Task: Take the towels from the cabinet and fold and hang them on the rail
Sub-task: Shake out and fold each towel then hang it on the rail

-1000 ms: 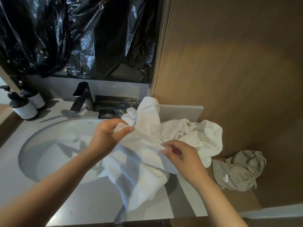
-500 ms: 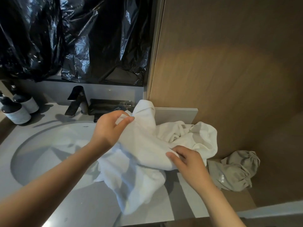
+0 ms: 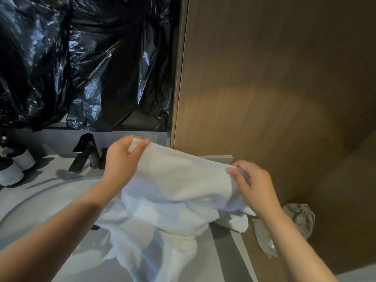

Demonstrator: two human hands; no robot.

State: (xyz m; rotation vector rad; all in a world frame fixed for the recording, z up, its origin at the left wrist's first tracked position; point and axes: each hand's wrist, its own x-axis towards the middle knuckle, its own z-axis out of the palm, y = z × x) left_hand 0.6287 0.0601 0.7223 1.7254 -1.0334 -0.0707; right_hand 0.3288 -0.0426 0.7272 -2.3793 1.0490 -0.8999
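Grey countertop (image 3: pixel 242 259), wooden wall (image 3: pixel 264 98), left hand (image 3: pixel 122 161) and right hand (image 3: pixel 254 184) pinching white towel (image 3: pixel 179 190)

The left hand (image 3: pixel 124 162) is held up with its back to the camera. It pinches one corner of the towel (image 3: pixel 183 180) between thumb and forefinger, and the other fingers are curled. Its bare forearm (image 3: pixel 61 231) comes in from the lower left. The right hand (image 3: pixel 255 188) is well apart to the right of it and a little lower. It pinches the same towel edge with thumb and curled fingers. The right forearm (image 3: pixel 295 241), also bare, comes in from the lower right.
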